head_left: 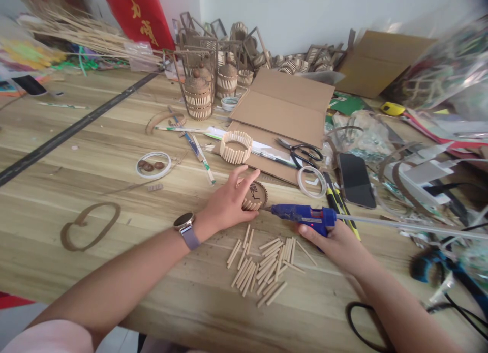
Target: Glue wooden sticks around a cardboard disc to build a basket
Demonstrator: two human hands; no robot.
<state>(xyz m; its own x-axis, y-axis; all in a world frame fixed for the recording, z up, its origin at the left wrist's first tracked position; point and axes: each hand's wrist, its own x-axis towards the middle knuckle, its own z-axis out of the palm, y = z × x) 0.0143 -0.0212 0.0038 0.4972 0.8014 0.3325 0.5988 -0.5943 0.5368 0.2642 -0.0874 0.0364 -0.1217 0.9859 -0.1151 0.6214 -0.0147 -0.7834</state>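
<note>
My left hand (232,205) is closed around the near left side of a round brown cardboard disc (257,191), its thumb at the near edge and two fingers raised. Dark characters mark the disc's top, and short wooden sticks (251,204) stand along its rim; the fingers hide part of it. My right hand (337,241) grips a blue glue gun (301,214), whose nozzle points left at the disc's right edge. A clear glue stick (396,224) extends from the gun's back. Loose short wooden sticks (263,269) lie in a pile nearer me.
Beyond my left hand stands a ring of sticks (236,147). Scissors (305,153), a tape roll (311,182), utility knives (337,198) and a phone (356,180) lie to the right. Small stick-walled lanterns (198,96) and cardboard sheets (282,106) are behind. Brown beads (147,165) sit inside a white ring.
</note>
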